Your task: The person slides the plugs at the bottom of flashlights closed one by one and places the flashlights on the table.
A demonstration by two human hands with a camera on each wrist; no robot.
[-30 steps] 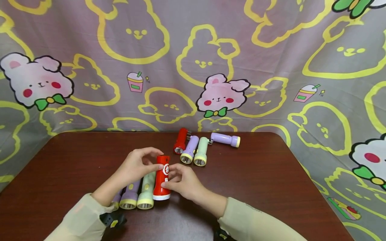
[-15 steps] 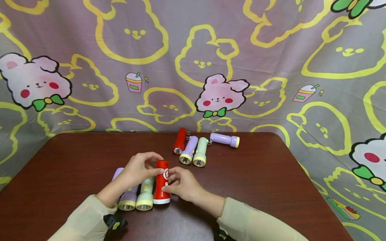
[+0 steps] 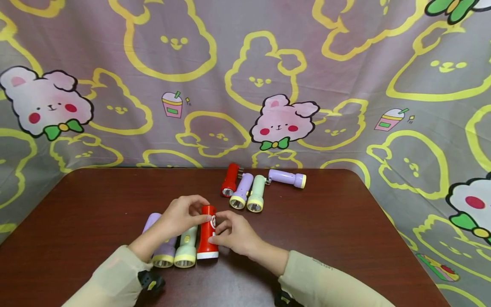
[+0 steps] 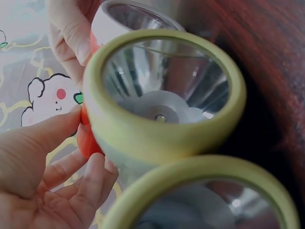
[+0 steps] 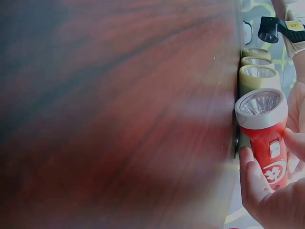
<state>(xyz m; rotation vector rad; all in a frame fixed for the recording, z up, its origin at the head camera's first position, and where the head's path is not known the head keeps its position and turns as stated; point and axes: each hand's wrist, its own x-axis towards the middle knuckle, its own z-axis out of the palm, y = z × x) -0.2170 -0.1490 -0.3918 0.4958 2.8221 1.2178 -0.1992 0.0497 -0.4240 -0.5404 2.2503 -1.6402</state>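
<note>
A red flashlight [image 3: 206,230] with a white head ring lies at the right end of a row, lens toward me. My left hand [image 3: 180,218] holds its tail end with thumb and fingers. Nearer its head, my right hand [image 3: 241,235] grips the body from the right side. In the right wrist view, a white switch and a white emblem show on the red flashlight [image 5: 267,138]. Just left of it lies a mint green flashlight [image 3: 186,247], then a purple flashlight [image 3: 166,251]. My left forearm partly covers the row's left end, where another purple flashlight [image 3: 151,219] shows.
Farther back on the brown table [image 3: 326,238] lie a red flashlight [image 3: 231,177], a purple flashlight [image 3: 242,189] and a mint flashlight [image 3: 256,194] side by side. Another purple flashlight [image 3: 285,178] lies crosswise to their right. A patterned cloth [image 3: 215,94] hangs behind the table.
The red flashlight has shifted slightly toward me, with both hands still on it. It has rolled a little to the right, so less of its emblem shows. The back flashlights have stayed put.
</note>
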